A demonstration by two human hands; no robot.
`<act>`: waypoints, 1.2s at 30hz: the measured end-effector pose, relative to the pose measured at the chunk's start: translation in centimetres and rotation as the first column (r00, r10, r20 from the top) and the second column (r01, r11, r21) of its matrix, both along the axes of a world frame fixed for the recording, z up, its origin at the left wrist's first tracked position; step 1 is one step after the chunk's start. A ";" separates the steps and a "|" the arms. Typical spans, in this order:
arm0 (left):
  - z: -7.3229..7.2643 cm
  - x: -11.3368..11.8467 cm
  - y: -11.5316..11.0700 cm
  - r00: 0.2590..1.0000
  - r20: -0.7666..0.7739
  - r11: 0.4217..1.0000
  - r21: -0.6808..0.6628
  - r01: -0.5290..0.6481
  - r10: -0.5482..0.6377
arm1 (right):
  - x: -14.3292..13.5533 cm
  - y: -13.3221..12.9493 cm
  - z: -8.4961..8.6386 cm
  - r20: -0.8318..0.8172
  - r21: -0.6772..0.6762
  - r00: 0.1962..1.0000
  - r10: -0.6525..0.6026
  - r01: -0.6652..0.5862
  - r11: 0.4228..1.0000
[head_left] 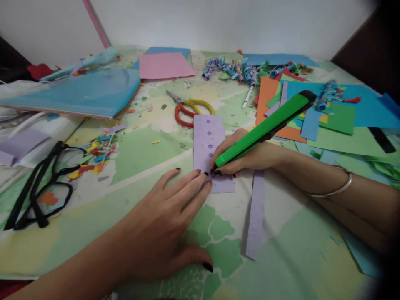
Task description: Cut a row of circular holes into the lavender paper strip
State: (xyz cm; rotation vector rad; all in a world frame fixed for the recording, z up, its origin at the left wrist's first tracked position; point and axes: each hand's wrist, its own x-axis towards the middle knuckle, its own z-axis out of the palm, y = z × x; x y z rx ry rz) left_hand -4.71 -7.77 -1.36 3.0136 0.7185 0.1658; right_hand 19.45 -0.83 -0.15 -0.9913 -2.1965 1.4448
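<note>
In my right hand (254,156) is a green utility knife (262,127) with a black end and slider. Its lower end points down at a lilac paper strip (201,139) that carries a column of small ring marks. Fingers and the knife hide the exact contact point. My left hand (165,225) lies spread, palm down, its fingertips pressing the strip close to the knife's tip. Just beyond the strip lie scissors (187,109) with one red and one yellow handle. A second lilac strip (256,225) runs under my right wrist.
Black eyeglasses (40,200) and paper scraps (96,154) lie on the left, near a blue folder (78,93). Coloured sheets (339,118) overlap on the right. Curled paper rolls (231,71), a white stick (248,97) and a pink sheet (165,65) are farther back.
</note>
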 end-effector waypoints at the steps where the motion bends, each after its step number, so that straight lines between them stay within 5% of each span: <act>1: 0.0 0.0 0.1 1.000 0.005 1.000 0.001 0.000 0.000 | 0.1 0.2 0.1 -0.004 -0.015 1.000 0.023 -0.023 1.000; 14: -0.4 -0.2 0.4 0.998 0.042 0.999 0.008 0.052 -0.052 | -0.6 3.0 0.4 -0.047 -0.295 0.984 0.171 -0.177 0.939; 36: -0.9 -0.5 0.7 0.997 0.054 0.999 0.007 0.054 -0.054 | -0.4 2.4 0.3 0.006 -0.187 0.991 0.135 -0.131 0.974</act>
